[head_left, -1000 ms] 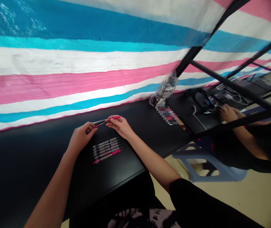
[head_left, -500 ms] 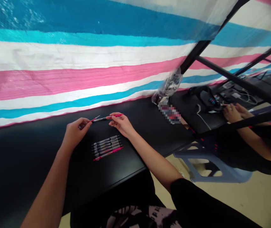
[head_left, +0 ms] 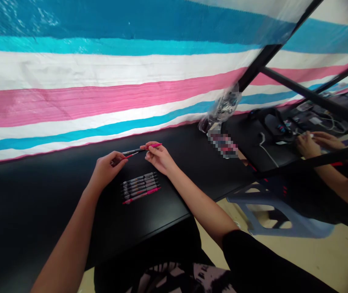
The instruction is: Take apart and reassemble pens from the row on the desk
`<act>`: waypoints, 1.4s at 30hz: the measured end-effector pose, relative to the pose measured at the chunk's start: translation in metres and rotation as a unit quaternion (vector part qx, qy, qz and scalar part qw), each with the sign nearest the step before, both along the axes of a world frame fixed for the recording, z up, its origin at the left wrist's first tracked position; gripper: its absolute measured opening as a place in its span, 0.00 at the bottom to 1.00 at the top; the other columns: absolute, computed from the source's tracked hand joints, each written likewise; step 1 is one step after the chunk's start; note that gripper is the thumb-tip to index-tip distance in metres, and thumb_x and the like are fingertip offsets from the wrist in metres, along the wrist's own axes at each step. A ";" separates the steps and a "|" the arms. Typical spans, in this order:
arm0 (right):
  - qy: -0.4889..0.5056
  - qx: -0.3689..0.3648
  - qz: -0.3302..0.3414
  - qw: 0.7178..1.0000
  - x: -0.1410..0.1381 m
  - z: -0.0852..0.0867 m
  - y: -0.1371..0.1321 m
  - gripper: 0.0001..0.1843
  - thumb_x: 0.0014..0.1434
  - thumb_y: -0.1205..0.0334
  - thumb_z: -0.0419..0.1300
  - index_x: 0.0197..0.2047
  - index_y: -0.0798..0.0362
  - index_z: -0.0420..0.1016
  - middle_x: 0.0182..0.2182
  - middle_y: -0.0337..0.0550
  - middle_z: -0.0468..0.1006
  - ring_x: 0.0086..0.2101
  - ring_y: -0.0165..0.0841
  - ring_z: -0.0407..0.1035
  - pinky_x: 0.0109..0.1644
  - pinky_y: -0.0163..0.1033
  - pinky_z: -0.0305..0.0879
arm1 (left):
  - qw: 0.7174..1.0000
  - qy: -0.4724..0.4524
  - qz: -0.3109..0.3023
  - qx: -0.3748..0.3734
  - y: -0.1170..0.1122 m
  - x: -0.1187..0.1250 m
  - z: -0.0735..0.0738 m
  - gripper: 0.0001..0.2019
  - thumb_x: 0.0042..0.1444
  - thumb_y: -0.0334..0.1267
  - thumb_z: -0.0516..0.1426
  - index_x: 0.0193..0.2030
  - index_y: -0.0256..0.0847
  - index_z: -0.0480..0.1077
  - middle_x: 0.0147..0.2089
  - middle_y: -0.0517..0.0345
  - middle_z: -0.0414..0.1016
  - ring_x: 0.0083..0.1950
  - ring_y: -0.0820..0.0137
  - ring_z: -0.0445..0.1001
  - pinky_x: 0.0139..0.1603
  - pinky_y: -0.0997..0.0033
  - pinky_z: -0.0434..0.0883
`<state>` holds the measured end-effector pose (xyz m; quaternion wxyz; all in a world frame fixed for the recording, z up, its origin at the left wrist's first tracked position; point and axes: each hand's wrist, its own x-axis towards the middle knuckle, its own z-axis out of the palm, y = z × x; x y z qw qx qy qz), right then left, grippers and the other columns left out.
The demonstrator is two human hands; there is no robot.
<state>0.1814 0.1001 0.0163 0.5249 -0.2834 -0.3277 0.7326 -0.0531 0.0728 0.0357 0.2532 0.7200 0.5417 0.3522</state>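
Note:
My left hand (head_left: 108, 167) is closed in a pinch on a thin pink pen refill (head_left: 130, 155) whose tip points right. My right hand (head_left: 158, 156) is closed on a black pen barrel with a pink end (head_left: 145, 148), held just above the black table (head_left: 24, 211). The refill tip lies right at the barrel's open end. Just below both hands, a row of several black and pink pens (head_left: 140, 187) lies side by side on the table.
A striped blue, white and pink tarp (head_left: 101, 81) hangs behind the table. A clear plastic bag (head_left: 222, 109) sits at the back right. Another person's hands (head_left: 314, 142) work at a neighbouring table with cables and gadgets. A blue plastic stool (head_left: 277, 215) stands on the floor.
My left hand has moved right, bringing the refill tip back against the barrel's end after the two were slightly apart. The view has shifted a little.

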 end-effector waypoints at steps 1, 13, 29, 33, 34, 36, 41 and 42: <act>-0.012 0.005 -0.010 1.000 0.000 -0.001 0.000 0.15 0.53 0.55 0.73 0.42 0.49 0.78 0.42 0.41 0.85 0.27 0.25 0.69 0.34 0.33 0.70 | 1.000 0.002 -0.004 0.000 0.000 0.000 0.000 0.13 0.60 0.48 0.61 0.40 0.40 0.76 0.33 0.57 0.79 0.31 0.70 0.74 0.34 0.71 0.70; -0.069 0.013 -0.018 0.997 -0.002 -0.005 -0.003 0.18 0.51 0.53 0.75 0.41 0.51 0.78 0.40 0.43 0.86 0.27 0.25 0.72 0.33 0.32 0.70 | 0.999 0.036 -0.027 -0.006 -0.004 0.003 -0.001 0.13 0.63 0.48 0.59 0.40 0.40 0.77 0.34 0.56 0.81 0.31 0.69 0.74 0.36 0.69 0.70; -0.093 0.030 -0.038 0.994 -0.007 -0.002 -0.009 0.19 0.52 0.51 0.75 0.42 0.51 0.78 0.42 0.44 0.86 0.30 0.28 0.78 0.34 0.32 0.71 | 0.997 0.070 -0.023 0.000 -0.002 0.001 -0.003 0.13 0.64 0.47 0.58 0.40 0.41 0.79 0.34 0.55 0.82 0.32 0.67 0.75 0.38 0.68 0.69; -0.110 0.031 -0.022 0.993 -0.008 -0.001 -0.010 0.19 0.52 0.51 0.75 0.42 0.51 0.78 0.43 0.45 0.85 0.31 0.29 0.79 0.34 0.33 0.71 | 0.997 0.070 -0.020 0.001 -0.003 0.001 -0.003 0.13 0.64 0.46 0.58 0.41 0.41 0.79 0.34 0.55 0.82 0.32 0.67 0.75 0.38 0.69 0.69; -0.110 0.033 -0.026 0.993 -0.008 -0.001 -0.011 0.19 0.53 0.51 0.74 0.42 0.51 0.78 0.43 0.44 0.85 0.31 0.29 0.79 0.34 0.33 0.71 | 0.997 0.072 -0.020 0.002 -0.003 0.001 -0.002 0.13 0.64 0.46 0.58 0.41 0.40 0.79 0.34 0.55 0.82 0.31 0.67 0.75 0.37 0.69 0.69; -0.107 0.034 -0.039 0.993 -0.009 -0.001 -0.011 0.19 0.53 0.51 0.74 0.42 0.51 0.78 0.42 0.44 0.85 0.30 0.29 0.78 0.34 0.33 0.72 | 0.997 0.076 -0.018 0.003 -0.003 0.000 -0.002 0.12 0.64 0.45 0.58 0.40 0.40 0.79 0.33 0.56 0.81 0.31 0.67 0.74 0.36 0.69 0.68; -0.108 0.037 -0.040 0.993 -0.008 -0.001 -0.011 0.18 0.53 0.51 0.74 0.42 0.50 0.78 0.44 0.44 0.85 0.31 0.29 0.78 0.34 0.34 0.72 | 0.997 0.075 -0.018 0.004 -0.003 0.000 -0.002 0.12 0.64 0.45 0.58 0.40 0.41 0.79 0.32 0.56 0.81 0.31 0.67 0.75 0.36 0.68 0.68; -0.111 0.037 -0.036 0.992 -0.009 -0.001 -0.011 0.18 0.53 0.51 0.74 0.42 0.50 0.78 0.43 0.44 0.85 0.31 0.29 0.79 0.34 0.33 0.71 | 0.997 0.075 -0.021 0.003 -0.003 0.000 -0.002 0.12 0.64 0.45 0.58 0.40 0.41 0.79 0.33 0.56 0.81 0.31 0.67 0.75 0.37 0.68 0.69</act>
